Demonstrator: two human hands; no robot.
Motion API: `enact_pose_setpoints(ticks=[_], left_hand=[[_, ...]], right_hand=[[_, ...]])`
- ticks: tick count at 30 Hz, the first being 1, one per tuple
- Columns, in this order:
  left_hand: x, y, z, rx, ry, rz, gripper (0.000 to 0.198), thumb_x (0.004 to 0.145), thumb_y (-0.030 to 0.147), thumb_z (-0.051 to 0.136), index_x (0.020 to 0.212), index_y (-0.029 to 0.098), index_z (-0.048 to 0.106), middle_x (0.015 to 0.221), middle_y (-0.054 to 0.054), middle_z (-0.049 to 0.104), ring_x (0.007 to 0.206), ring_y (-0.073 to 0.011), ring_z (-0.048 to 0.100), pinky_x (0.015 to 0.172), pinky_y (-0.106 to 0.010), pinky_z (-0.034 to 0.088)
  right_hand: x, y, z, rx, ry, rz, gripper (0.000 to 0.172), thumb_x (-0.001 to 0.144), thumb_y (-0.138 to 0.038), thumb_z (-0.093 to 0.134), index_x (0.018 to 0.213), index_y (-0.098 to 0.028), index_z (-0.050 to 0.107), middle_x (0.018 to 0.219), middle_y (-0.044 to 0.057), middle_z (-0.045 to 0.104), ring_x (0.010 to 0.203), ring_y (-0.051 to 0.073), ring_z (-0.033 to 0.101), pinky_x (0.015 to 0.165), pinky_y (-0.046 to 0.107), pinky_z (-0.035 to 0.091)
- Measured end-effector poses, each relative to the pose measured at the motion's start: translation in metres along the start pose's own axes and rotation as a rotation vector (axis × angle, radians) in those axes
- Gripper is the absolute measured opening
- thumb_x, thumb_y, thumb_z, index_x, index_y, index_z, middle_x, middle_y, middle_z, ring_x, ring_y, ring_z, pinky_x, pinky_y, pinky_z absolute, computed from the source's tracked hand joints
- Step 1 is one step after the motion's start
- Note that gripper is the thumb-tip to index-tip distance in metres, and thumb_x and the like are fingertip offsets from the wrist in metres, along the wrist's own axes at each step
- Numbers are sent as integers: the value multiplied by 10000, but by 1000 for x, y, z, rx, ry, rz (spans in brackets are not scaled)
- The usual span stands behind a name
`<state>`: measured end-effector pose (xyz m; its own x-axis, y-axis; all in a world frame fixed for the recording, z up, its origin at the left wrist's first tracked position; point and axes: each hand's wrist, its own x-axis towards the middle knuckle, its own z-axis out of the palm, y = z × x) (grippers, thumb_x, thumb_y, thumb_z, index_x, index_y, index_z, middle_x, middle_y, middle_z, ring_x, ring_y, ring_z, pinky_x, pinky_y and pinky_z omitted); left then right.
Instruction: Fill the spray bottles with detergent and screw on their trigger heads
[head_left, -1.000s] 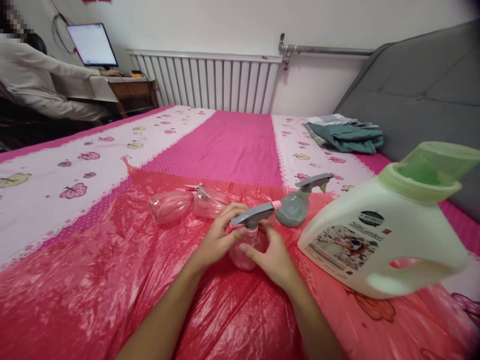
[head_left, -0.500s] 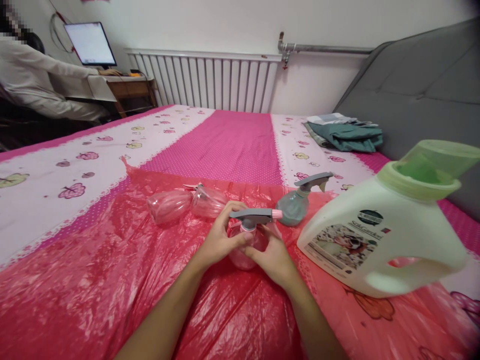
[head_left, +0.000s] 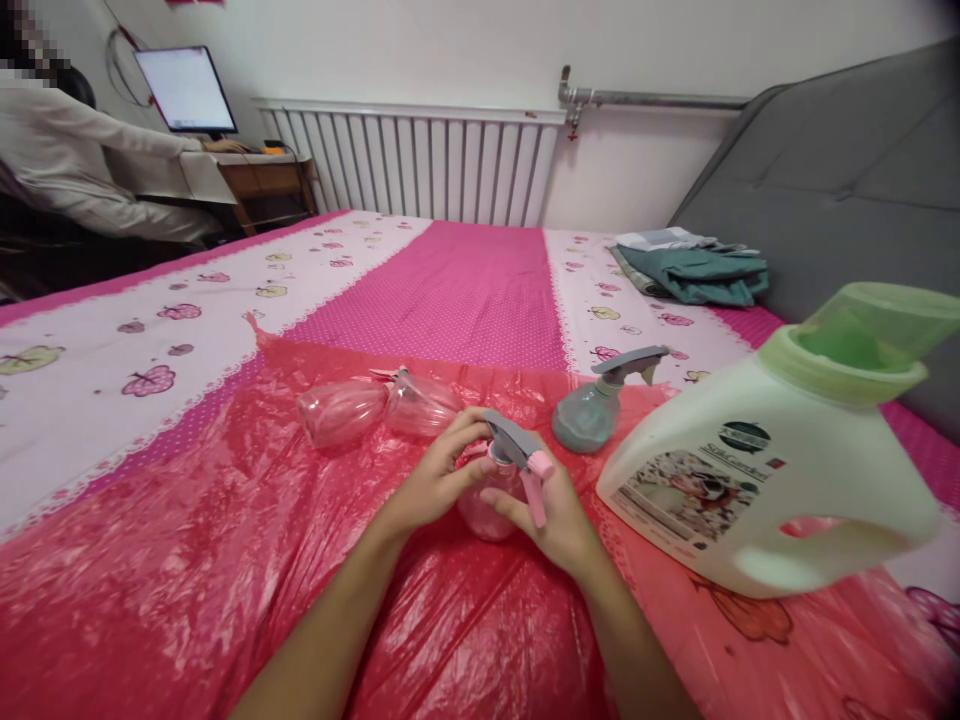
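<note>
A spray bottle (head_left: 486, 513) with a clear pinkish body stands upright on the red plastic sheet (head_left: 285, 560). Its grey spray head (head_left: 510, 440), with a pink nozzle and trigger, points toward me and to the right. My left hand (head_left: 442, 475) is closed at the neck and collar, thumb in front. Around the right side of the body, my right hand (head_left: 551, 515) is wrapped, its thumb across the front and its other fingers mostly hidden. A second, grey-green spray bottle (head_left: 587, 415) stands just beyond my right hand.
Two clear pink bottles (head_left: 345, 412) lie on the sheet behind my left hand. A large white jug (head_left: 750, 480) with a green cap stands at right. Folded clothes (head_left: 690, 268) rest near the grey headboard (head_left: 832, 170). A person (head_left: 90, 150) sits at a desk, far left.
The spray head has turned on the bottle's top, its pink nozzle swinging from pointing right to pointing toward me. Both hands stay around the bottle.
</note>
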<state>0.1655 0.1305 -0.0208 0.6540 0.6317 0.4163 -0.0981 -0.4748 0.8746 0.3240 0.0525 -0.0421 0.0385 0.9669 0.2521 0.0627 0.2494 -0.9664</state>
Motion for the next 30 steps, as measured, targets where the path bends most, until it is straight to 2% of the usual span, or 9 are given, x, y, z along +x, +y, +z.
enact_pose_setpoints(ticks=[5,8,11,14,16,19,24,27,30], left_hand=[[2,1,1,-25,-31,4,307,977,420,550,1187,253,698,1265,-88,533,1255,-261,489,1129,-394,352],[1,-1,4,-30,0,3,291,982,385,548,1203,254,686,1288,-87,530,1274,-257,479,1137,-391,343],[1,-5,7,-54,54,17,338,935,371,632,1254,259,628,1244,-80,552,1226,-253,510,1098,-391,383],[2,-5,9,-36,130,56,329,847,339,749,1145,235,657,1136,-65,577,1129,-240,546,1047,-378,413],[3,-4,9,-24,148,70,267,845,331,751,1081,224,685,1109,-64,572,1106,-237,549,1037,-374,411],[2,-2,8,-50,88,42,270,893,369,691,1127,235,701,1146,-76,553,1131,-245,538,1046,-382,401],[1,-1,4,-79,4,-5,357,938,464,603,1212,250,682,1222,-92,522,1207,-270,499,1074,-397,382],[2,-2,5,-76,11,-16,372,937,485,594,1212,248,676,1206,-89,537,1189,-270,511,1067,-399,392],[2,-4,7,-79,52,-6,361,911,489,633,1165,240,687,1172,-83,560,1164,-270,528,1058,-403,402]], right_hand=[[2,5,0,24,-3,25,571,764,-360,812,1230,-208,519,1239,34,564,1127,184,571,1007,310,471],[2,6,0,32,2,22,560,774,-361,803,1237,-207,527,1261,37,558,1160,188,558,1039,319,450],[1,5,0,32,4,13,558,777,-358,798,1243,-208,532,1261,36,559,1169,191,552,1042,318,444],[2,4,0,24,3,1,568,774,-358,798,1254,-203,536,1253,40,563,1149,191,556,1013,306,455],[2,2,0,19,8,-9,545,782,-369,791,1236,-196,545,1218,41,577,1104,182,571,972,288,468],[3,0,-1,5,17,-30,501,783,-372,789,1196,-197,567,1167,24,589,1039,157,580,920,248,467],[3,-1,-1,-12,13,-45,470,802,-352,780,1209,-228,578,1176,-1,584,1095,145,567,961,227,440],[2,1,-1,-15,19,-46,459,832,-384,767,1222,-234,576,1185,4,582,1093,144,565,963,235,443],[2,4,-2,-9,29,-66,438,910,-461,686,1277,-251,571,1245,18,558,1172,158,532,1036,274,417]])
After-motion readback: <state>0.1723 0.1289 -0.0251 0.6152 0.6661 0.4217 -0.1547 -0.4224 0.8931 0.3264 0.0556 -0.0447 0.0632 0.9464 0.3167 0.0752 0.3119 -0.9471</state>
